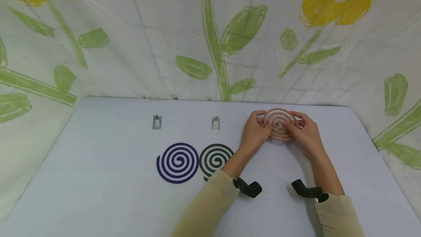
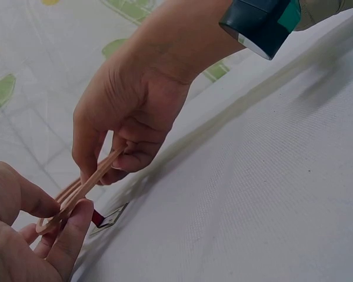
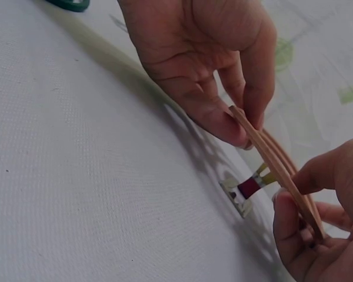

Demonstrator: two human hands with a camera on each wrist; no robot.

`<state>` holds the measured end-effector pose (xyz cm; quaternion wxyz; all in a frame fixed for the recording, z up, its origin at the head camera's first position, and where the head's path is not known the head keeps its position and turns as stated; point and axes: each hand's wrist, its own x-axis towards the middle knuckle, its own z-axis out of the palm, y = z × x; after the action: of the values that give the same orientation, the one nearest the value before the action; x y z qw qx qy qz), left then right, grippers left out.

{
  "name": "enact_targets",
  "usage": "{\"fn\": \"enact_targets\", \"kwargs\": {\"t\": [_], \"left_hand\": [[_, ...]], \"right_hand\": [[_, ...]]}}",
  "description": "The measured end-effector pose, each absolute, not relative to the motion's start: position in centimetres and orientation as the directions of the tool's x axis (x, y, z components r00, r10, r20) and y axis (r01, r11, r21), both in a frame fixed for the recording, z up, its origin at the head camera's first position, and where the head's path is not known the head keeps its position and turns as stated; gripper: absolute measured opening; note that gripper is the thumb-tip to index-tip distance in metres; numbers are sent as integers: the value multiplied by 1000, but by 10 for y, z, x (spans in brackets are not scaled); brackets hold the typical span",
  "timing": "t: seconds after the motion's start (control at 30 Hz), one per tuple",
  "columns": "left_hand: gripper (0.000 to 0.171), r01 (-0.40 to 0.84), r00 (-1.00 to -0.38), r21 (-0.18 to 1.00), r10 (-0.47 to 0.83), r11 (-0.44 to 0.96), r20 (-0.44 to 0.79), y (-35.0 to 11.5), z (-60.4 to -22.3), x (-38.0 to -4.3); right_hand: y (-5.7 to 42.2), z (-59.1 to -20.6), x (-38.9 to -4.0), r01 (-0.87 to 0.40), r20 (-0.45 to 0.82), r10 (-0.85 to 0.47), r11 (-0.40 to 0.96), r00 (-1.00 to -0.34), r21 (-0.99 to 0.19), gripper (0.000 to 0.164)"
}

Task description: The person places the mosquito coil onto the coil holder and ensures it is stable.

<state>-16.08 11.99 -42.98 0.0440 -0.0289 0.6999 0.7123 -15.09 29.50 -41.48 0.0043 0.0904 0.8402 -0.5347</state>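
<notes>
An orange-brown mosquito coil [image 1: 277, 109] is held tilted up off the table by both hands. My left hand [image 1: 257, 131] pinches its left edge between thumb and fingers. On the opposite edge, my right hand [image 1: 306, 132] grips it the same way, its thumb reaching toward the spiral's centre. Just below the coil, a small metal coil stand [image 3: 230, 191] with a red piece on it lies flat on the table in the right wrist view. The left wrist view shows the coil [image 2: 94, 176] edge-on, slightly bowed, with fingertips on both sides of it.
A purple coil [image 1: 177, 153] and a green coil [image 1: 215, 152] lie side by side on the white table [image 1: 98, 193], the green one partly behind the left forearm. Two metal stands, one left [image 1: 156, 123] and one right [image 1: 215, 124], lie behind them. A flower-patterned curtain [image 1: 158, 46] hangs behind.
</notes>
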Motion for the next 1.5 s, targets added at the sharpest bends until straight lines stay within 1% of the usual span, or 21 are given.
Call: {"fn": "enact_targets", "kwargs": {"t": [0.47,0.67,0.8,0.93,1.1,1.3,1.5], "left_hand": [[43,-94,-995,995,50,-35,-92,120,-430,-159],[43,-88,-995,996,47,-6,-87,120,-429,-159],[43,-75,-996,997,48,22,-76,120,-428,-159],[43,-60,-997,996,51,66,-63,120,-427,-159],[46,-40,-998,989,46,143,-47,118,-426,-160],[49,39,-997,973,70,227,24,114,-425,-161],[51,81,-993,949,107,304,50,110,-421,-160]], "right_hand": [[298,-417,-150,156,-105,143,422,-984,-893,65],[299,-417,-150,153,-105,137,417,-985,-896,66],[299,-416,-150,157,-100,148,450,-984,-879,66],[298,-414,-150,145,-67,166,516,-984,-845,65],[297,-413,-147,118,-41,146,568,-988,-815,65],[296,-411,-146,121,-31,149,647,-988,-753,68],[294,-409,-145,86,3,129,678,-992,-730,67]]}}
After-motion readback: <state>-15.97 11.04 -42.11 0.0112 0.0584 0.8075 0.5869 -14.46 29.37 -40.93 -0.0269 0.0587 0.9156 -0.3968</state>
